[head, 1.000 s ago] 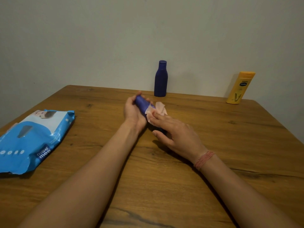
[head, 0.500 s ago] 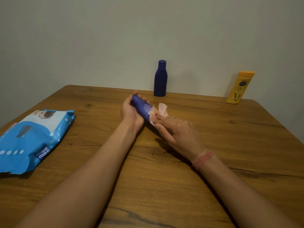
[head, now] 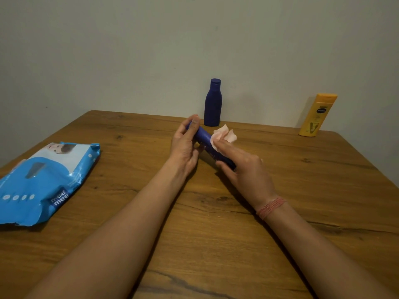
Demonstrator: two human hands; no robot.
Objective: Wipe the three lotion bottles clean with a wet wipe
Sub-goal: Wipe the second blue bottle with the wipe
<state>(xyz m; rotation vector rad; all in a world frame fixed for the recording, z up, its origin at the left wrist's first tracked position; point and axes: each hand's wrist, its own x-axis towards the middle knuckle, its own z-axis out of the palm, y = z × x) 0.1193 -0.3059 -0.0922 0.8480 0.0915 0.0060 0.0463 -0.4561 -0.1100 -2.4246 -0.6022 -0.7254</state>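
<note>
Both hands grip one blue bottle [head: 204,139] (right [head: 248,171] pressing wipe [head: 223,138], left [head: 184,145] steadying).

bare forearms, seemingly red thread wristband [head: 271,207]

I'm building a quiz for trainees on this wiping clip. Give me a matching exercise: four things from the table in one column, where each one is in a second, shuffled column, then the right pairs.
Things
1. yellow lotion bottle
2. upright blue lotion bottle
3. wet wipe
4. wet wipes pack

Places
A. lying flat at the table's left edge
B. standing at the back right, by the wall
C. pressed by the right hand on the tilted blue bottle that the left hand holds
D. standing at the back, middle

Pairs: 1-B, 2-D, 3-C, 4-A
</note>
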